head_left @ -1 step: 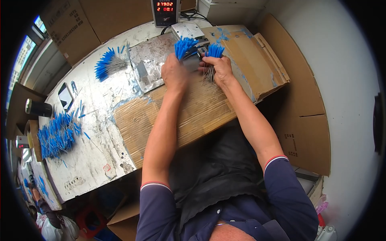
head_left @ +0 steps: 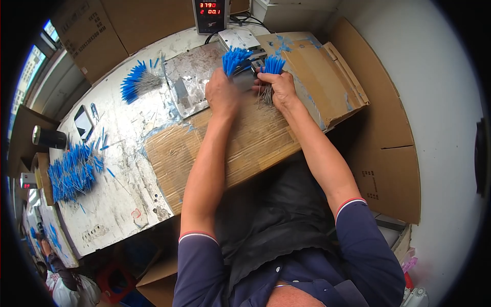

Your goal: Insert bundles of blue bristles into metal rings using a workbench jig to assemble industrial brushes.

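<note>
My left hand point(head_left: 220, 94) is closed around a bunch of thin blue-tipped wires point(head_left: 236, 59), whose blue ends fan out above the fist. The lower part of that bunch is hidden by the hand, and its inner edge is blurred. Close by on the right, my right hand point(head_left: 284, 89) grips a second bunch of blue-tipped wires point(head_left: 274, 64) between thumb and fingers. Thin grey wire ends hang below it. Between and just beyond both hands lies a small metal fixture point(head_left: 257, 62), partly covered by them.
Loose blue-tipped wires lie in one pile point(head_left: 134, 82) beside a metal plate point(head_left: 197, 66) and in a larger pile point(head_left: 76, 171) at left. A phone point(head_left: 83, 123), black cup point(head_left: 49, 137) and red-digit display point(head_left: 209, 18) stand around. Flattened cardboard point(head_left: 245, 138) covers the near edge. Another person point(head_left: 71, 289) is at lower left.
</note>
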Motion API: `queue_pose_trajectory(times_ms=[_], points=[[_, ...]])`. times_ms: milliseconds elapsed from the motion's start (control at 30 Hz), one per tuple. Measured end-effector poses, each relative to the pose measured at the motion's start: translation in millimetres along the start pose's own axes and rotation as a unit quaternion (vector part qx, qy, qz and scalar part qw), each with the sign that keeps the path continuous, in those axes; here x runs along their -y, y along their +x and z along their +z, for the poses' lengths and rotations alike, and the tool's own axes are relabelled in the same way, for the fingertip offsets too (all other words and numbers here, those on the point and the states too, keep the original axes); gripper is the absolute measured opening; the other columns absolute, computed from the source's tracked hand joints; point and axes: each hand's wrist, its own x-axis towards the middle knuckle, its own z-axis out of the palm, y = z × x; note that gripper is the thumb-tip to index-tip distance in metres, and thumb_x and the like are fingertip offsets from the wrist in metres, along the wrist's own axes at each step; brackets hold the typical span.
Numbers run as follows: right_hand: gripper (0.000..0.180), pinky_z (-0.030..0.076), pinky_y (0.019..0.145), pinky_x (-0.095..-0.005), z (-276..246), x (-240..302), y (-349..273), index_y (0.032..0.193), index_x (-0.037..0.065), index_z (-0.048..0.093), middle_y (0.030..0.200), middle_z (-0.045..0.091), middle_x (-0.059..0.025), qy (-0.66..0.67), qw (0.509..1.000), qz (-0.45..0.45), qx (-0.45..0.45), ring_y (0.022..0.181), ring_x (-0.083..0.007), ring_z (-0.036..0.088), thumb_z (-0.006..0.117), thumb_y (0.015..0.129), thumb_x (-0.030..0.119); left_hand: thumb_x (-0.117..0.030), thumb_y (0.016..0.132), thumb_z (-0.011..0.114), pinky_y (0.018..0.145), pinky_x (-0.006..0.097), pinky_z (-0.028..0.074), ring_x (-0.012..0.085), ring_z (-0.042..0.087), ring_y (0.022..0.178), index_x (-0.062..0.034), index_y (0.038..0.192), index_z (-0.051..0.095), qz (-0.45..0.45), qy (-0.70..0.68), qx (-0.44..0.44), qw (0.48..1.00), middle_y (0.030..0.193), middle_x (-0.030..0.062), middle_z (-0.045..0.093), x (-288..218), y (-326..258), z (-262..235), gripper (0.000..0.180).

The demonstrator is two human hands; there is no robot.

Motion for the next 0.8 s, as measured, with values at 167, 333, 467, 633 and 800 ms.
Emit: queue_pose_trajectory(times_ms=[167, 333, 467, 633, 800], points=[[0.015, 0.062, 0.055, -0.0334, 3.0, -1.5, -4.9, 0.095, -0.002, 0.065, 0.085, 0.069, -0.0125, -0.075, 0.997, 0.013, -0.009, 0.064, -0.0201, 0.068, 0.074, 0.083, -0.004, -0.013, 0.091, 0.064, 0.07, 0.053, 0.048, 0.0445, 0.065, 0.082, -0.0043, 0.096, 0.06, 0.0, -0.002, -0.001, 1.0, 0.087, 0.0213, 0.068, -0.5, -0.6, -1.5, 0.01], [0.016, 0.06, 0.051, -0.0318, 3.0, -2.4, -4.1, 0.092, -0.002, 0.064, 0.077, 0.068, -0.0123, -0.097, 0.995, 0.003, -0.026, 0.058, -0.0199, 0.067, 0.077, 0.081, -0.003, -0.011, 0.09, 0.064, 0.072, 0.053, 0.047, 0.044, 0.065, 0.083, -0.0041, 0.096, 0.061, 0.006, -0.003, 0.008, 1.0, 0.088, 0.0201, 0.067, -5.3, -0.4, -2.8, 0.01], [0.018, 0.057, 0.047, -0.0304, 7.9, -0.9, -7.4, 0.086, -0.001, 0.063, 0.072, 0.067, -0.0116, -0.136, 0.99, 0.024, -0.024, 0.053, -0.0191, 0.066, 0.079, 0.079, -0.001, -0.01, 0.088, 0.065, 0.073, 0.053, 0.047, 0.0433, 0.064, 0.085, -0.0032, 0.095, 0.061, 0.011, 0.022, 0.027, 0.999, 0.091, 0.0192, 0.066, -3.1, -1.0, -4.3, 0.011], [0.021, 0.054, 0.043, -0.0297, 10.2, -3.9, -0.4, 0.08, 0.001, 0.059, 0.068, 0.065, -0.0113, -0.166, 0.984, -0.016, -0.06, 0.051, -0.018, 0.064, 0.079, 0.078, -0.001, -0.009, 0.091, 0.063, 0.076, 0.052, 0.047, 0.0433, 0.063, 0.089, -0.0025, 0.101, 0.059, -0.012, 0.012, -0.001, 1.0, 0.094, 0.0196, 0.065, -4.3, -1.1, -2.1, 0.013], [0.023, 0.053, 0.041, -0.0293, 22.1, -6.8, 10.9, 0.077, 0.001, 0.056, 0.066, 0.064, -0.0111, -0.218, 0.968, -0.057, -0.108, 0.049, -0.0177, 0.063, 0.079, 0.078, -0.001, -0.016, 0.098, 0.056, 0.076, 0.053, 0.048, 0.0444, 0.061, 0.092, -0.0008, 0.112, 0.053, -0.04, -0.041, -0.097, 0.994, 0.106, 0.0199, 0.059, 0.0, 0.5, -0.9, 0.021]])
